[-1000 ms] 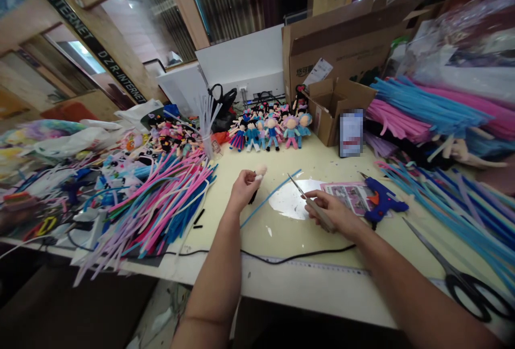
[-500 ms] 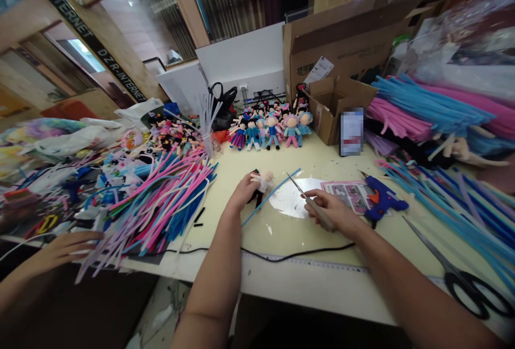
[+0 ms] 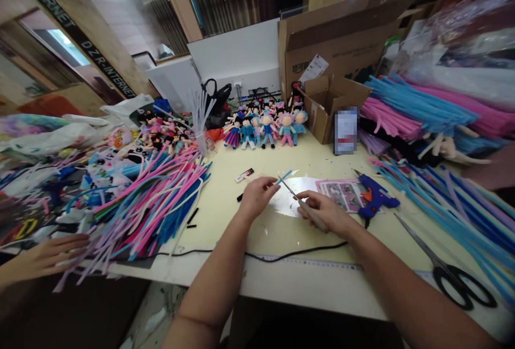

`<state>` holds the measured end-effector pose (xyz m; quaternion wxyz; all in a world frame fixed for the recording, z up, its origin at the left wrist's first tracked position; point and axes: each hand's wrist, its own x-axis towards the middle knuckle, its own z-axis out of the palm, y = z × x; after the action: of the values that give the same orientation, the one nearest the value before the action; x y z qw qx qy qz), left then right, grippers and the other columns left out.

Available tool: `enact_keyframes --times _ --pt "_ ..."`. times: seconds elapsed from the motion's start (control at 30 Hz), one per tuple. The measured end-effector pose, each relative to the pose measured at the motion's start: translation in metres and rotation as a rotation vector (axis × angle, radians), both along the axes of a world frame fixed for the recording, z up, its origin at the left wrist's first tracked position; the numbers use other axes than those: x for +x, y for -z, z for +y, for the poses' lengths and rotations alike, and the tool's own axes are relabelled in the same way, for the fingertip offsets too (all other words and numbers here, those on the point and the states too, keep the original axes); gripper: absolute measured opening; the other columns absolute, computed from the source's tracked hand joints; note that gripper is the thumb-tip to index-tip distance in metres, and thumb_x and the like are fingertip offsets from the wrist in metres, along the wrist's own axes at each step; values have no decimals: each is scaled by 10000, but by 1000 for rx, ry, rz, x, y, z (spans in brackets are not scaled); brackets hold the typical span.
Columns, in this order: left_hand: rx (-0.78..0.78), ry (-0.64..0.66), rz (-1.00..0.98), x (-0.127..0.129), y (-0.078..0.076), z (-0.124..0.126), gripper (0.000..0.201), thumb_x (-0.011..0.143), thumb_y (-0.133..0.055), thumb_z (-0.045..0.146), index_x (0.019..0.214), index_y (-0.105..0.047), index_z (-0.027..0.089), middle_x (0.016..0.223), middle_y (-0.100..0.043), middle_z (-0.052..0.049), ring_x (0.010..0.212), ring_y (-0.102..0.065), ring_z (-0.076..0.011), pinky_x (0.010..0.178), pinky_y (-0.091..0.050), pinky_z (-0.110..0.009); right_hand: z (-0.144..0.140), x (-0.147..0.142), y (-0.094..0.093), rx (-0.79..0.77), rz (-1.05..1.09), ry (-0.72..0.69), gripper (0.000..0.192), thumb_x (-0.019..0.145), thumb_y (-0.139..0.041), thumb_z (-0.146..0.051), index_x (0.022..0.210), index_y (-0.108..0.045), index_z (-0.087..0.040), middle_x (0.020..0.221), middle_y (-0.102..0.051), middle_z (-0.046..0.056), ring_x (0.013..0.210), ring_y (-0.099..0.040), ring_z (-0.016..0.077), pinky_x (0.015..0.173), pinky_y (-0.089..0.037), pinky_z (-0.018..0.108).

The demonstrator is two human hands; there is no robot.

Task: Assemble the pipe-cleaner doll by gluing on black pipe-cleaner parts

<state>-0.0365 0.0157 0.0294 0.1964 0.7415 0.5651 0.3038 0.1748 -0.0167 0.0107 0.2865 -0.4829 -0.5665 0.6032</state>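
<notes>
My left hand [image 3: 259,194] is closed, fingertips pinched on a blue pipe cleaner [image 3: 286,176] whose short end sticks out to the right. A small black piece [image 3: 240,197] shows by the left edge of that hand; I cannot tell what it belongs to. In my right hand [image 3: 322,212] is a tool with a narrow pointed metal tip and a greyish-tan handle [image 3: 313,216]. Its tip is close to the pipe cleaner, by my left fingertips. Under both hands lies a shiny white sheet [image 3: 284,206]. A small black-and-white packet [image 3: 244,175] rests just beyond my left hand.
Black-handled scissors [image 3: 450,276] and a blue glue gun [image 3: 376,196] lie at right. Pipe cleaner heaps [image 3: 161,193] spread left. Small dolls [image 3: 266,130] stand at the back beside cardboard boxes [image 3: 325,107]. Another person's hand [image 3: 56,252] is at far left. A black cable [image 3: 281,257] crosses in front.
My left hand has moved right, towards the tool tip, and now pinches the blue pipe cleaner. The small doll seen at this hand earlier is now hidden. The packet has come into fuller view.
</notes>
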Motion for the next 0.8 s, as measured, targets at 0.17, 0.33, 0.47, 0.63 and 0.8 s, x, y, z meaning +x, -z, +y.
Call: enact_keyframes --times 0.17,0.33,0.47,0.63,0.8 --pt "3 -61 16 9 6 -3 164 799 -584 260 908 -695 208 796 -698 -9 716 -607 -133 677 -429 -239 -3 -2 -4 8 -5 -11 410 690 -651 -425 1015 -556 -193 574 -483 -71 471 -447 82 440 -362 214" --pt "-32 -72 27 10 3 -5 181 826 -548 273 896 -702 209 749 -708 -4 715 -628 -137 670 -425 -234 -3 -2 -3 -20 -5 -16 412 690 -650 -420 1022 -552 -196 562 -490 -72 453 -455 83 425 -366 209" --pt "-50 -85 71 13 2 -6 203 844 -516 280 884 -706 221 696 -700 17 685 -625 -130 677 -416 -236 -3 -4 -4 -75 -5 -9 415 694 -646 -427 1026 -543 -200 542 -499 -74 408 -445 78 379 -346 197" --pt "-93 -89 105 14 2 -5 223 849 -501 289 896 -709 223 685 -699 17 682 -621 -135 681 -411 -239 -5 -6 -4 -110 14 -9 393 709 -634 -436 1016 -529 -213 526 -500 -78 376 -431 77 335 -311 184" --pt "-112 -85 90 13 4 -3 230 846 -499 299 897 -711 225 691 -700 17 681 -620 -135 671 -411 -237 -6 -7 -3 -101 34 -12 391 716 -631 -454 1006 -528 -212 515 -488 -83 363 -422 72 325 -302 179"
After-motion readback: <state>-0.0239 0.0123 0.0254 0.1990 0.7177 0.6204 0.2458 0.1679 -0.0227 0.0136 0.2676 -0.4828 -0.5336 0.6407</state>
